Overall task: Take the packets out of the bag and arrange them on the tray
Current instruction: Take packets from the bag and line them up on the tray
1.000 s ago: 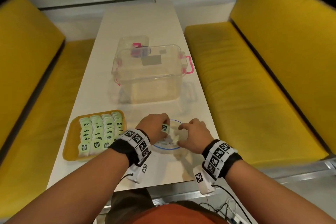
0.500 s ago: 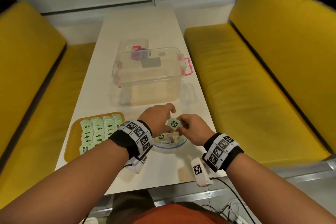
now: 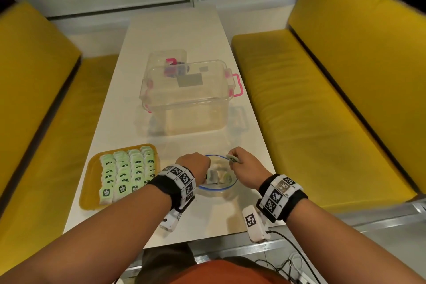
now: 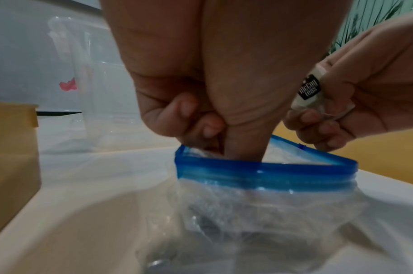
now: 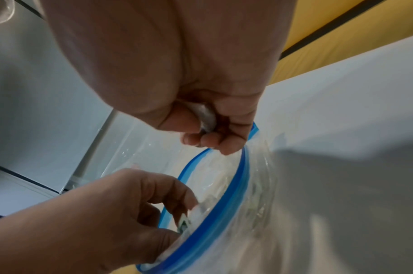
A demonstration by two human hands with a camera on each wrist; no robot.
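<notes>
A clear zip bag with a blue rim stands open near the table's front edge, with packets inside. My left hand reaches down into its mouth. In the right wrist view its fingertips pinch a green-printed packet just inside the rim. My right hand is at the bag's far right rim and grips another small packet, whose dark label shows in the left wrist view. The yellow tray to the left holds rows of green packets.
A clear plastic box with pink latches stands mid-table behind the bag, with a smaller clear container behind it. Yellow benches flank the white table. Cables hang below the front edge.
A second ago my left hand held a packet over the bag. It passed that packet to my right hand, then went down into the bag. The right hand moved to the far rim.
</notes>
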